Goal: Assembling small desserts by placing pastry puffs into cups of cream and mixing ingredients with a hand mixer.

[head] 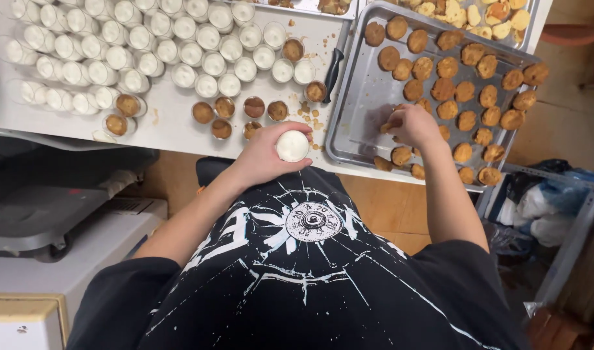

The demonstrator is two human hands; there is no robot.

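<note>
Bare tray (365,123) floor lies open left of the cookies (465,91). Packed cups (148,45) and a knife (334,68) block the table (174,126); only its near edge is free.

Bright, even overhead light, soft shadows, wide-angle bending at edges.

Black-handled knife (334,72) on white table (174,126), perhaps plastic bags (536,207) at right, grey cart (31,214).

Upper tray (310,8) cropped; right-hand fingers (400,123) seemingly curled under.
</note>
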